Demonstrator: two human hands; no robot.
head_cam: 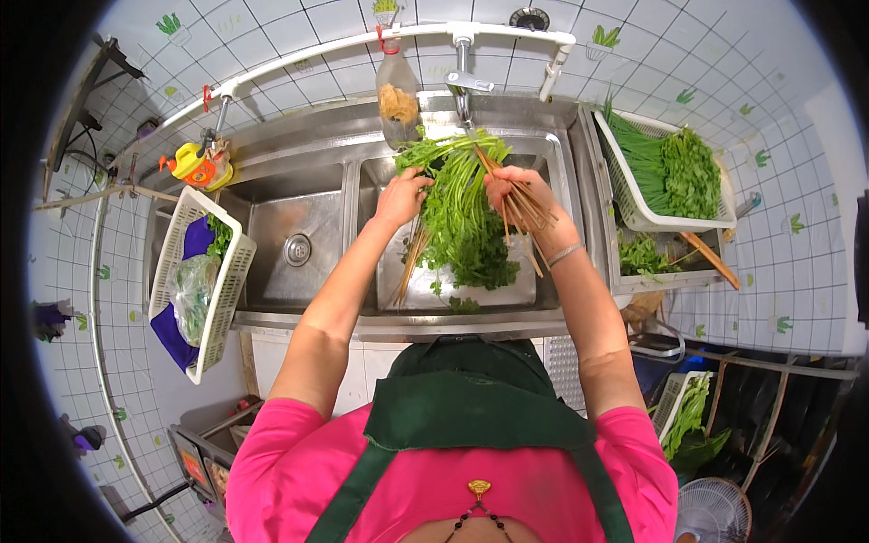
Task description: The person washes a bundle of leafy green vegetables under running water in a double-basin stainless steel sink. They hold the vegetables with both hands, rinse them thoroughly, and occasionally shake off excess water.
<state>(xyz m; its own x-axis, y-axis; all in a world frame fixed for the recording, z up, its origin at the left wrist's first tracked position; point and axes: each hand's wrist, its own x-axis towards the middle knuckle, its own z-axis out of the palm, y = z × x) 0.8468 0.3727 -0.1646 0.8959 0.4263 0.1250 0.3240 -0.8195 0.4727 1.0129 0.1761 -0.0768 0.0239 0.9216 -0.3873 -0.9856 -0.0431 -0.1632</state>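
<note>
In the right basin of a stainless steel sink (553,261) lies a heap of leafy green herbs (458,224) with long pale stems. My right hand (519,193) is closed around a bundle of thin brown sticks or stems (529,207), held over the heap's right side. At the upper left of the heap, my left hand (404,197) touches the greens with its fingers partly spread; the fingertips are partly hidden by leaves. More thin brown sticks or stems (413,261) lie in the basin at the left of the herbs. A faucet (464,88) stands above the heap.
The left basin (299,210) has a drain. A white basket (234,271) with a plastic bag leans at its left, near a yellow bottle (197,166). Behind the sink hangs a plastic bottle (395,75). At right, a white basket (628,193) of greens rests above a wooden-handled tool (711,259).
</note>
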